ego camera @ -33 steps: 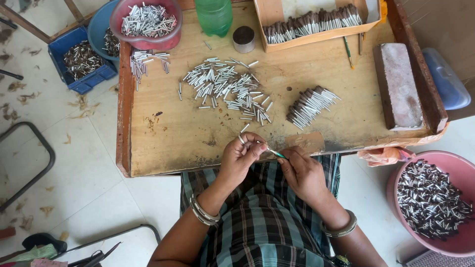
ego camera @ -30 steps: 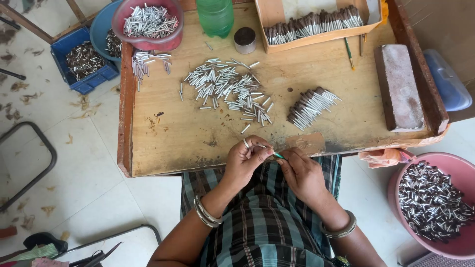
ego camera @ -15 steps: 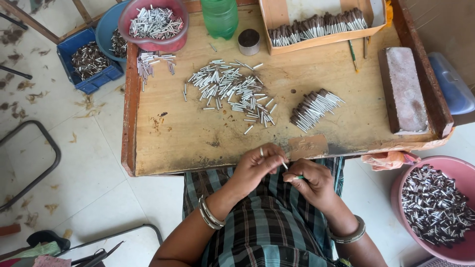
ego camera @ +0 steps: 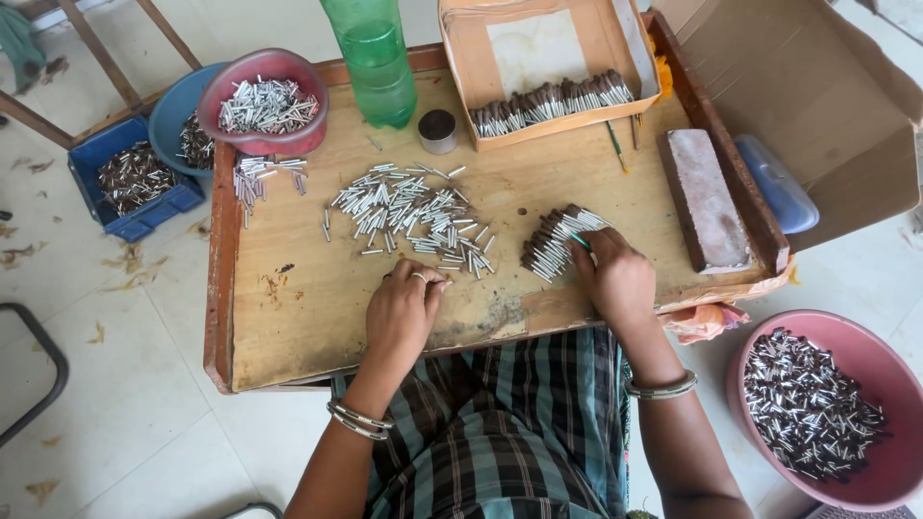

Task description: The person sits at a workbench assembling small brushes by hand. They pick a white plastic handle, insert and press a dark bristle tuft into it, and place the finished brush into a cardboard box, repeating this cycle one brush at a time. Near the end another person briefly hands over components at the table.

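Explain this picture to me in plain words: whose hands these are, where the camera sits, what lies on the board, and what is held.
The camera sits on the person's head and looks straight down, so the arms reach in from the bottom edge. Both hands are the wearer's own. The left hand rests on the wooden tray table, its fingertips at the edge of a loose scatter of small silvery tubes. The right hand lies against a neat stack of dark-tipped tubes; whether it grips anything is unclear, though something thin and green shows at its fingertips. Farther back stand a green plastic bottle, a small round lidded pot, a cardboard box with a row of tubes and a flat brick-like block. Around the table, a pink bowl, a blue crate and a pink basin hold more tubes.
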